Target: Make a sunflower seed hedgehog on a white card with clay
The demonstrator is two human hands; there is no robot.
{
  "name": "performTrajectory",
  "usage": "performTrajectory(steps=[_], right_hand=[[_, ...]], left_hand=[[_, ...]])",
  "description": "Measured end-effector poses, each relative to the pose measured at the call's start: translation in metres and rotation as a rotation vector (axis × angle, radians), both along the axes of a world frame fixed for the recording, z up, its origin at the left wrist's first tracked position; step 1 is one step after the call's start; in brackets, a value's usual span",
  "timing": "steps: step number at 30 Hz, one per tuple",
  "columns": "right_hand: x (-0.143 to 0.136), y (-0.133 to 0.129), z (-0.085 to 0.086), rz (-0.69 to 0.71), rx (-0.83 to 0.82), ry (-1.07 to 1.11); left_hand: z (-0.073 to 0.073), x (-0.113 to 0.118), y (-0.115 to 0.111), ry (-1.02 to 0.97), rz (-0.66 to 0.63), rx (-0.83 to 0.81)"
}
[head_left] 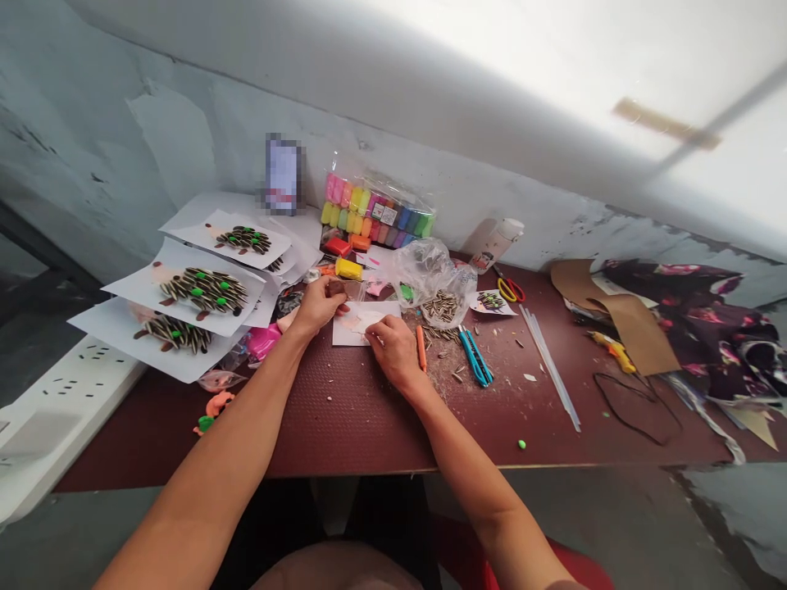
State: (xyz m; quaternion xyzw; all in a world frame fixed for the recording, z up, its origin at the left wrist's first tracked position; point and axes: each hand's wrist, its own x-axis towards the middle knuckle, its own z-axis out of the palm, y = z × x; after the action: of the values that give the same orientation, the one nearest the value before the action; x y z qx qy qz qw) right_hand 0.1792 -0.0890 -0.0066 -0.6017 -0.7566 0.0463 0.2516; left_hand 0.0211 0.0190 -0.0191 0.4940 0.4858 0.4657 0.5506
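A white card (341,334) lies on the table in front of me, with a flat pale pink shape (352,321) on it. My left hand (320,303) is at the card's upper left, its fingers closed on a clear plastic piece (355,289). On the card's right side rests my right hand (393,344), thumb and fingertips pinched together over the pink shape's edge. Whatever those fingertips hold is too small to make out. An orange stick-like tool (421,348) lies just right of that hand. Beyond are striped sunflower seeds (441,307) in a clear bag (421,266).
Finished-looking hedgehog cards (202,291) are stacked at left, near a white power strip (67,393). Coloured clay packs (378,213) stand at the wall. Rightward are a teal cutter (475,358), scissors (510,289), glue sticks (550,369), a bottle (497,246) and a yellow glue gun (615,352).
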Motion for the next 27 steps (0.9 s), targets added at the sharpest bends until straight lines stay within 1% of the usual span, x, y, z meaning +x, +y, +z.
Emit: performTrajectory(steps=[10, 18, 23, 27], right_hand=[[-0.007, 0.002, -0.001, -0.023, -0.037, -0.144], [-0.01, 0.0, 0.005, 0.001, -0.071, -0.265], [-0.009, -0.009, 0.008, 0.04, -0.053, -0.251], [-0.007, -0.018, 0.008, 0.005, -0.036, -0.228]], left_hand=[[0.0, 0.001, 0.0, -0.002, 0.0, -0.037], [0.004, 0.002, -0.002, 0.013, 0.01, -0.051], [0.005, 0.002, -0.002, 0.023, 0.016, -0.065], [0.007, 0.003, -0.002, 0.025, 0.015, -0.077]])
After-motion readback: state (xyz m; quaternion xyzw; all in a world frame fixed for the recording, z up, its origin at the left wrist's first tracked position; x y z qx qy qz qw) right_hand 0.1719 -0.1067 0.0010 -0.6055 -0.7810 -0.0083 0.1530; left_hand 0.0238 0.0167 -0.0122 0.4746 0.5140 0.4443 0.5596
